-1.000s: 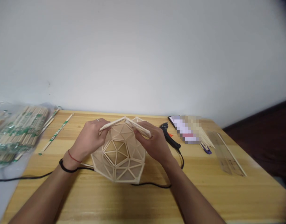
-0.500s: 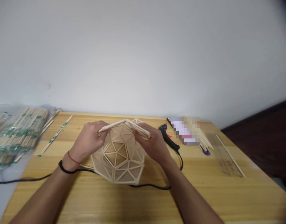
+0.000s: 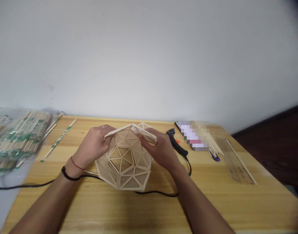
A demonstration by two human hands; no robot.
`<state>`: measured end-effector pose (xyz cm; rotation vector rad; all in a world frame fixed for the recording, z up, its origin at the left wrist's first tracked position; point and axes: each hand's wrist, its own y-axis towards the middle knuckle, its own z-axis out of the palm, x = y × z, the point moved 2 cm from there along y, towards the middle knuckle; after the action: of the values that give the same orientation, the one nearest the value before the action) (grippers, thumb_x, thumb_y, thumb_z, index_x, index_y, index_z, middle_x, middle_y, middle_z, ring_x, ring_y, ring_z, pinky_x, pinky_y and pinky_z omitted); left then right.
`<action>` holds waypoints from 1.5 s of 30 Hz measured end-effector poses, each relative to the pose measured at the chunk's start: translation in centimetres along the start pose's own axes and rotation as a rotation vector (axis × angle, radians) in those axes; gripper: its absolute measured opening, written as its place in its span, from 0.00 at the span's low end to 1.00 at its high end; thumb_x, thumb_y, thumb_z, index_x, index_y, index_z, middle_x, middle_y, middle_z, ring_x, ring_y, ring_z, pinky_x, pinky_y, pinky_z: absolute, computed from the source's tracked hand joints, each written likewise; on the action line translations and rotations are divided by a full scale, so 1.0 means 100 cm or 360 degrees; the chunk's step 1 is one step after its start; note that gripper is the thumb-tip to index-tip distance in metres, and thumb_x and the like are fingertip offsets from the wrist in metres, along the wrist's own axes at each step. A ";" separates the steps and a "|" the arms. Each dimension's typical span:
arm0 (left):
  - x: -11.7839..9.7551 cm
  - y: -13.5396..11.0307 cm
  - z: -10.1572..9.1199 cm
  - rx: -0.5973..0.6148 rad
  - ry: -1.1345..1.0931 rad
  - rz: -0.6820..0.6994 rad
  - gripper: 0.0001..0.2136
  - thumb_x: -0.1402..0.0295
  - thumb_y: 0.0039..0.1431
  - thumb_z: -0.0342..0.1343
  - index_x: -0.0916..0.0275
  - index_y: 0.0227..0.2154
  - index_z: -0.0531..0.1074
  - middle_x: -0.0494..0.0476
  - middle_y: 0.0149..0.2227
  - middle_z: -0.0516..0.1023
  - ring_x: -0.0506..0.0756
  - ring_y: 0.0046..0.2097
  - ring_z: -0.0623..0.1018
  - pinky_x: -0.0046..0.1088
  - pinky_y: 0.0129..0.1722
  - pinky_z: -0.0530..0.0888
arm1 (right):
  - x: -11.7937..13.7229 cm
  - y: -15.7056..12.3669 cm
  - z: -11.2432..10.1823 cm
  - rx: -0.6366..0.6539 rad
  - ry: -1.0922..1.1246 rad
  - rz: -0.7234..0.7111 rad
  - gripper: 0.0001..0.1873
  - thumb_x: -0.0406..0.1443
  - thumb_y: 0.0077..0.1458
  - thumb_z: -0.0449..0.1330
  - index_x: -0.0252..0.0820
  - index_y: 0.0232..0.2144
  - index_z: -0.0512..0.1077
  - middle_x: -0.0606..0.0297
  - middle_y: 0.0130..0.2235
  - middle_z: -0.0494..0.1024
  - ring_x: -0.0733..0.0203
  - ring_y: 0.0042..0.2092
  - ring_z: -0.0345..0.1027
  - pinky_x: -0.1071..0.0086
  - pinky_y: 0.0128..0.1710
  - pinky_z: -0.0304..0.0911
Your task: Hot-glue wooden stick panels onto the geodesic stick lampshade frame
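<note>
A bowl-shaped lattice of wooden sticks [image 3: 133, 174], built from triangles, is at the middle of the table with its hollow side toward me. My left hand [image 3: 96, 139] is closed on its upper left rim, the thumb on the inside. On the upper right rim my right hand [image 3: 158, 148] pinches the stick edge, with the thumb in front. The other fingers of both hands are mostly hidden behind the lattice. A pale, thin covering seems to fill many of the triangles, while one five-sided part shows the tabletop colour through it.
A black glue gun [image 3: 177, 144] lies right of the lattice, its cord [image 3: 161, 194] running across the table. Beyond are a blurred-out phone-like object [image 3: 191, 135], loose sticks [image 3: 214, 144] and a clear ruler [image 3: 233, 162]. Bagged chopsticks [image 3: 29, 133] and a wrapped pair [image 3: 58, 139] are at left.
Almost nothing differs. Both hands keep their hold on the lattice's upper rim, which has shifted very slightly; the whole view has moved a little.
</note>
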<state>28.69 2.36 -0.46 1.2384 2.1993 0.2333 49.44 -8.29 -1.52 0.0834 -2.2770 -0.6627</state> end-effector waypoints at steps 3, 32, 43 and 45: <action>0.001 0.001 0.000 0.0010 -0.0017 -0.0001 0.13 0.77 0.65 0.50 0.61 0.41 0.80 0.57 0.39 0.85 0.56 0.40 0.81 0.30 0.40 0.72 | -0.002 -0.001 -0.001 -0.0005 -0.0018 -0.0025 0.08 0.31 0.60 0.59 0.43 0.37 0.78 0.63 0.36 0.82 0.59 0.36 0.74 0.67 0.40 0.68; 0.003 0.018 -0.009 0.0268 -0.0027 -0.0041 0.12 0.71 0.67 0.49 0.61 0.34 0.78 0.58 0.36 0.84 0.58 0.38 0.81 0.32 0.38 0.70 | 0.002 0.000 -0.001 0.0142 -0.0065 -0.0073 0.08 0.31 0.64 0.55 0.43 0.35 0.74 0.61 0.36 0.80 0.58 0.38 0.74 0.67 0.39 0.66; 0.004 0.014 -0.008 0.0193 0.0044 -0.0084 0.10 0.72 0.65 0.52 0.63 0.32 0.79 0.57 0.32 0.84 0.56 0.33 0.80 0.30 0.34 0.68 | 0.002 0.000 -0.001 0.0131 0.0015 -0.0027 0.09 0.31 0.63 0.56 0.42 0.37 0.76 0.61 0.37 0.81 0.58 0.37 0.75 0.67 0.39 0.67; 0.005 0.013 -0.008 0.0184 0.0040 -0.0088 0.10 0.72 0.65 0.53 0.63 0.32 0.79 0.57 0.31 0.84 0.56 0.32 0.80 0.29 0.33 0.67 | 0.002 0.000 -0.001 0.0131 0.0006 -0.0043 0.09 0.31 0.63 0.55 0.42 0.37 0.77 0.61 0.38 0.81 0.58 0.38 0.76 0.67 0.40 0.67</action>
<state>28.95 3.62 0.57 1.2402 2.2929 0.1010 49.38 -8.40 -1.38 0.1552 -2.3029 -0.5820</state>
